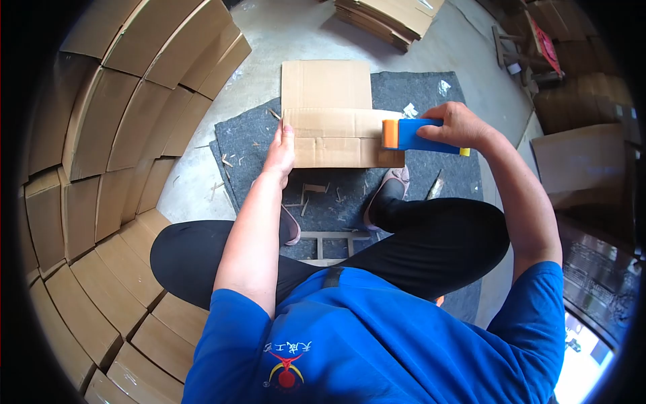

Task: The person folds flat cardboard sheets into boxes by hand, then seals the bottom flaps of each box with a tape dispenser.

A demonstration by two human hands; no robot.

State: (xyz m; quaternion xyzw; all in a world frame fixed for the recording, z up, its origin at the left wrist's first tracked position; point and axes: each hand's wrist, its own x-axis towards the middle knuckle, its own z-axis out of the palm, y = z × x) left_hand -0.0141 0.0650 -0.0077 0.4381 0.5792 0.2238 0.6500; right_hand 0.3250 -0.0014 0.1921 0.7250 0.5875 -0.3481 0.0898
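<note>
A cardboard box (326,124) stands in front of me above the dark mat, its tall flap (326,83) raised at the far side. My left hand (279,153) presses against the box's left side, thumb up along its edge. At the right end, my right hand (452,126) is wrapped round a blue tape dispenser (418,135) with an orange front end. That orange end overlaps the right part of the box's near face. A seam runs across the box between its upper and lower panels.
Stacked cardboard boxes (118,118) wall in the left side. Flattened cardboard (390,20) lies at the back. Cardboard scraps (314,188) and a knife-like tool (436,185) lie on the dark mat (447,108). A wooden stool (531,50) stands at the far right.
</note>
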